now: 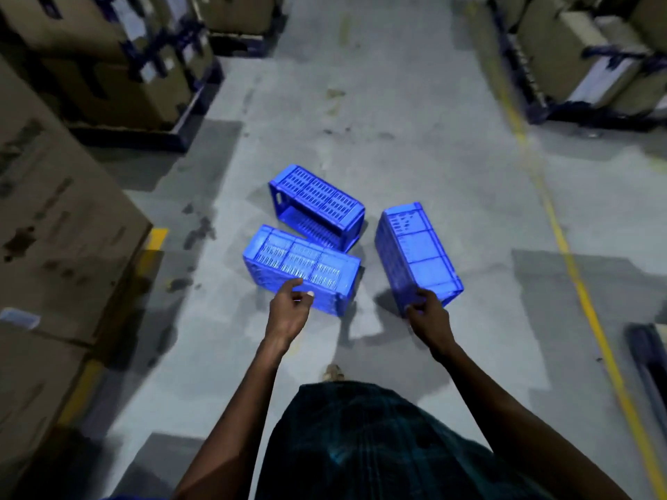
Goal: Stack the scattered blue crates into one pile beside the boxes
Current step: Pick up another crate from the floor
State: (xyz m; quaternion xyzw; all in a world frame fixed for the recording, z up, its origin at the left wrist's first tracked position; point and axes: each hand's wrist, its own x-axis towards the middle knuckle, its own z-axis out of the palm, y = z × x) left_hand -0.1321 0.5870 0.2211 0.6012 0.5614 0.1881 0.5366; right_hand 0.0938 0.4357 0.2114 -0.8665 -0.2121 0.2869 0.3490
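Three blue crates lay scattered on the grey concrete floor [397, 102] of an aisle, none yet stacked. The upturned slotted crate [301, 268] lay nearest on the left, the crate tipped on its side [317, 207] just behind it, touching or nearly so, and the upturned solid-based crate [415, 250] a little apart to the right. Stacked cardboard boxes [61, 225] stood along the left.

The left hand [288, 308] was reached to the near edge of the slotted crate, its fingers loosely curled and apparently not yet closed on it. The right hand [427, 312] was curled at the near end of the solid-based crate; whether it was actually gripped could not be told.

The step was best done by each crate being taken firmly at its rim and turned open side up. Rims needed to be squared before a crate was lowered, and the pile was to be built close beside the boxes.
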